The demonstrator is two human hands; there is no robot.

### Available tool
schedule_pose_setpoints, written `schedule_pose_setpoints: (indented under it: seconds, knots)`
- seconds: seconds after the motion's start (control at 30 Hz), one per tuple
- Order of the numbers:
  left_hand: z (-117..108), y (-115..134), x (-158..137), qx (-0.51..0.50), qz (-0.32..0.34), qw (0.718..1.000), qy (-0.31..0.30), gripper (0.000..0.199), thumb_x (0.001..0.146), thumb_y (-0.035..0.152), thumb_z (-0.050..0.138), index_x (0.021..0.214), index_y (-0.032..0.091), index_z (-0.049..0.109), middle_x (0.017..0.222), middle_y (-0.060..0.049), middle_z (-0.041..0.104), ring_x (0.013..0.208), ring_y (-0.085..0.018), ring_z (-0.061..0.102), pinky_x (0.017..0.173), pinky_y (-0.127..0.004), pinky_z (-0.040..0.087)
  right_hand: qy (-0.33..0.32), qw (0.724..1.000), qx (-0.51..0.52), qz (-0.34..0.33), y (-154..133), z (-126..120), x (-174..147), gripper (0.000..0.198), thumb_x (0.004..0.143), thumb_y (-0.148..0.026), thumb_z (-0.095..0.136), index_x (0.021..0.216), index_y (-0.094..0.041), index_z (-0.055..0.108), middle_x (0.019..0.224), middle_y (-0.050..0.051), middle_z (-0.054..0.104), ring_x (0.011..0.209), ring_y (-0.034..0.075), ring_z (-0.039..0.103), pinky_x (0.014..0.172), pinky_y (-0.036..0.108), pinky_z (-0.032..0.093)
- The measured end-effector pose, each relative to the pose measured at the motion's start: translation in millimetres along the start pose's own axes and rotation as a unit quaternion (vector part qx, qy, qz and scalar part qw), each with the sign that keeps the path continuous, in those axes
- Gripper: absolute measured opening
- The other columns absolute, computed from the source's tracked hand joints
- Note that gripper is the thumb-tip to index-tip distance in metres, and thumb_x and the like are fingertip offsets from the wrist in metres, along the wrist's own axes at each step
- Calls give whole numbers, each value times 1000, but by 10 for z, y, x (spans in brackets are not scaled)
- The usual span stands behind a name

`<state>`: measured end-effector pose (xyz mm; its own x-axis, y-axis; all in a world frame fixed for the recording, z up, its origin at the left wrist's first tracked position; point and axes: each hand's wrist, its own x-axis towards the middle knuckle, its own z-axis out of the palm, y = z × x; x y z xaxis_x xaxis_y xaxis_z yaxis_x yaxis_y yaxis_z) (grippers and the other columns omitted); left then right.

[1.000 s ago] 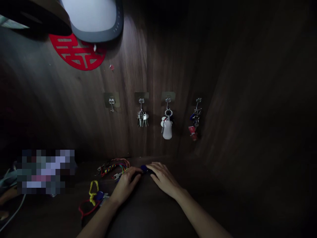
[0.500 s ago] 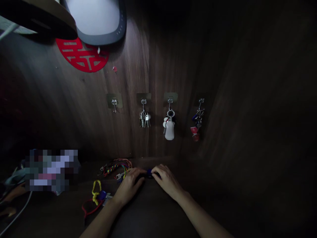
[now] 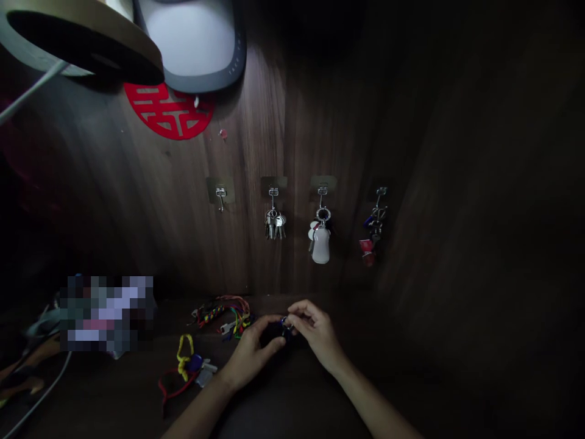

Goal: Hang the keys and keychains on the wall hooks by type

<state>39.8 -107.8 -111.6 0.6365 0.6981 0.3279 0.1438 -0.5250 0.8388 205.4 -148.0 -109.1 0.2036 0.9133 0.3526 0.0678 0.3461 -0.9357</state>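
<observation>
Between my hands is a small key ring [image 3: 286, 322] with something dark blue on it, just above the dark wooden surface. My left hand [image 3: 256, 347] is closed on its left side, index finger and thumb curled around the blue part. My right hand [image 3: 316, 334] pinches the ring from the right. The fingers hide much of the piece. Left of my left hand lies a bunch of coloured cords [image 3: 233, 314] with metal clips. Nearer to me are a yellow braided loop [image 3: 185, 356], a blue tag with keys [image 3: 205, 371] and a red cord [image 3: 176, 390].
Several hooks are fixed to the wooden wall. One bare hook [image 3: 221, 198] is leftmost; then hang a key bunch [image 3: 275, 224], keys with a white fob [image 3: 320, 245] and keys with a red tag [image 3: 367, 251]. A lamp [image 3: 86, 46] overhangs the upper left. A pale cable [image 3: 50, 390] runs below.
My hands have lifted and turned the key ring, so its metal loop now shows. The right hand's fingers have moved onto the loop. The whole view has shifted slightly.
</observation>
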Motion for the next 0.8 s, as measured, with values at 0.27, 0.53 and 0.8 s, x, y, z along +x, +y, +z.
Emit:
schedule_pose_setpoints:
  seconds: [0.27, 0.53, 0.8]
  knots:
    - [0, -9, 0, -46, -20, 999, -16, 36, 88, 32, 48, 122, 22, 53, 123, -5, 60, 114, -20, 53, 100, -36, 39, 7, 1000, 5, 7, -35, 24, -2, 25, 71, -43, 67, 76, -19, 61, 67, -1, 65, 60, 13, 61, 51, 23, 49]
    - [-15, 4, 3, -34, -28, 999, 20, 38, 84, 32, 54, 120, 21, 56, 122, -6, 61, 112, -21, 55, 100, -36, 39, -12, 999, -35, 18, -33, -17, 6, 21, 75, -39, 64, 78, -18, 64, 69, 1, 66, 63, 13, 60, 50, 21, 43]
    - [-33, -12, -3, -68, -51, 996, 13, 43, 84, 40, 52, 122, 21, 54, 115, -6, 64, 100, -21, 59, 90, -34, 46, -40, 999, -28, 13, -69, -24, -12, 17, 78, -35, 59, 82, -19, 64, 74, -1, 64, 63, 12, 57, 55, 21, 45]
